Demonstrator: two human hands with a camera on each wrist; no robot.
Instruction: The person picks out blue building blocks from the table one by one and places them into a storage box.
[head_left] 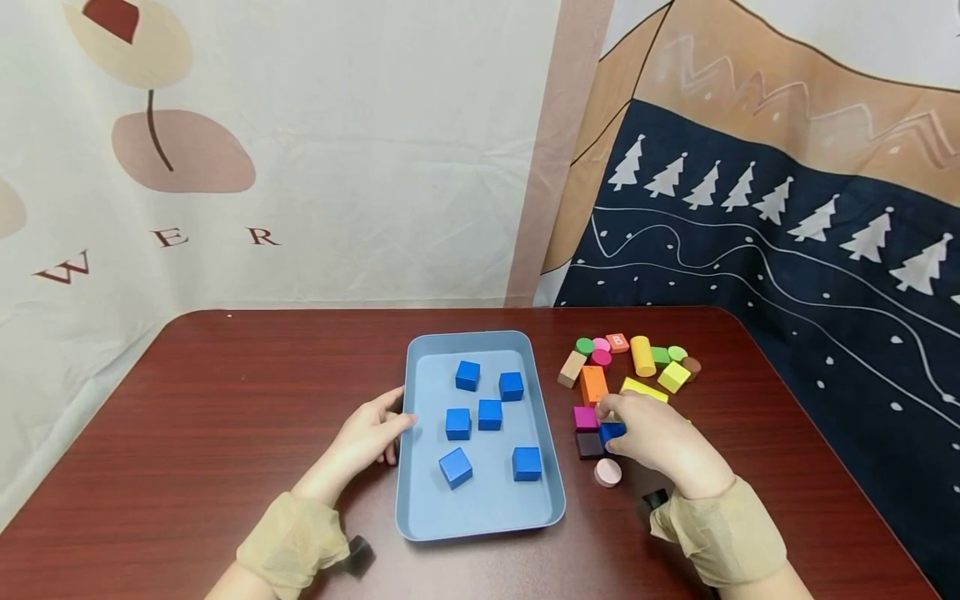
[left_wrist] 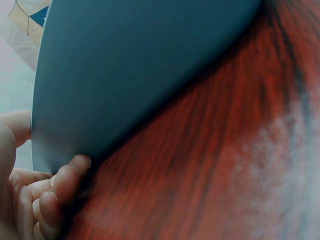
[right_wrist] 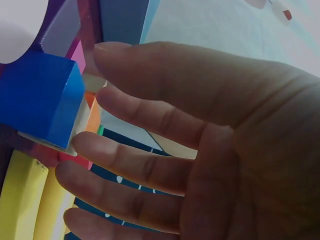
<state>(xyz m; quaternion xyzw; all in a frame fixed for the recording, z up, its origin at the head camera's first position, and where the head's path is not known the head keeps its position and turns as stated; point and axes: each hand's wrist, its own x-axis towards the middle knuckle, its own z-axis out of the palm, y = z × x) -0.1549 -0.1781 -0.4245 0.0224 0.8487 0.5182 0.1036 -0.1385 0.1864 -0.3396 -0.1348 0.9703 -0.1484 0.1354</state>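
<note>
A light blue tray lies on the table with several blue cubes spread across its floor. My left hand holds the tray's left edge, thumb at the rim and curled fingers against the outer wall in the left wrist view. To the right, my right hand reaches over a group of coloured blocks, close to another blue cube. In the right wrist view its thumb and fingers are spread apart beside that cube. A purple block, a magenta block and a pale pink round piece lie nearby.
Beyond my right hand lie an orange block, a yellow cylinder, a tan block, a yellow-green cube and small green and pink pieces. The dark red wooden table meets hanging printed cloths at its back and right.
</note>
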